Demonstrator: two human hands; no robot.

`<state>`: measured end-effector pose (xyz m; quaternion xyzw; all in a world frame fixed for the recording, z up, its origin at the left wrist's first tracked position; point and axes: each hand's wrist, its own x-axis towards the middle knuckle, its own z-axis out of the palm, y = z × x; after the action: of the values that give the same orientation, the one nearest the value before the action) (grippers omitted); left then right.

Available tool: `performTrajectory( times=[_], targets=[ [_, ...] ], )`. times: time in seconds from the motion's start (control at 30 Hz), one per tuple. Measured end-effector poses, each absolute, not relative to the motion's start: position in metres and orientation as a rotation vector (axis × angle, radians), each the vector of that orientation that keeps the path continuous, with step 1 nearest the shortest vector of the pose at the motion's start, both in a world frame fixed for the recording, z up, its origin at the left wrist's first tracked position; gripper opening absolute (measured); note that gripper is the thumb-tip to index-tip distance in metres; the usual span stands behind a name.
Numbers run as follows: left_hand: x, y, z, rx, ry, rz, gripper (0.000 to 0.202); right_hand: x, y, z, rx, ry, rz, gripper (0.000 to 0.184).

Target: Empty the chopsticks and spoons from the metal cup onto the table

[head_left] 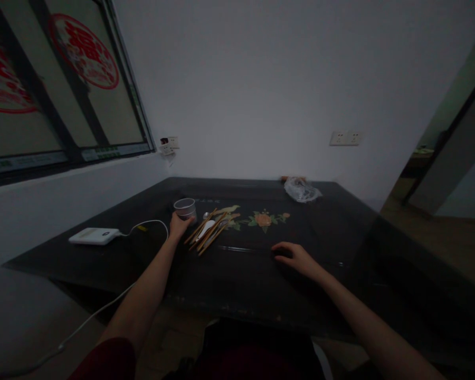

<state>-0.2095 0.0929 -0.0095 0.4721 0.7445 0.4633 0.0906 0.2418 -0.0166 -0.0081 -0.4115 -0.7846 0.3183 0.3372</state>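
My left hand (179,227) is wrapped round the near side of a clear plastic cup (184,205) that stands upright on the dark table (237,279). Just right of the cup lies a loose bundle of wooden chopsticks (211,237), with a white spoon (206,230) among them and a metal spoon (206,215) behind. Over the table's right half, my right hand (295,257) rests with fingers curved and thumb apart, holding nothing. A painted flower pattern (262,218) decorates the tabletop between the hands.
A white power bank (95,236) with a white cable (146,222) lies at the left; the cable runs over the table's front edge. A crumpled clear plastic bag (301,190) sits at the back right, before the wall (253,105). A window (63,79) is at the left.
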Motion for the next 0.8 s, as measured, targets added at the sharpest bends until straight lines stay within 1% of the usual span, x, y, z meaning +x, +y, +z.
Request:
performTrajectory(
  times=[0.23,0.33,0.6,0.73,0.8],
  targets=[
    [-0.21,0.094,-0.012,1.424,2.212,1.379,0.066,0.242,-0.017,-0.007,-1.073,-2.056,0.817,0.024],
    [-0.21,0.094,-0.014,1.435,2.186,1.414,0.07,0.242,-0.018,-0.005,-1.071,-2.055,0.817,0.024],
    [-0.206,0.094,-0.014,1.526,2.052,1.624,0.088,0.241,-0.019,-0.002,-1.123,-2.101,0.802,0.027],
    [-0.201,0.085,0.002,1.649,2.131,1.847,0.109,0.241,-0.019,-0.003,-1.116,-2.103,0.789,0.025],
    [-0.192,0.075,0.016,1.751,2.157,1.973,0.111,0.24,-0.018,-0.004,-1.121,-2.094,0.774,0.023]
  ],
)
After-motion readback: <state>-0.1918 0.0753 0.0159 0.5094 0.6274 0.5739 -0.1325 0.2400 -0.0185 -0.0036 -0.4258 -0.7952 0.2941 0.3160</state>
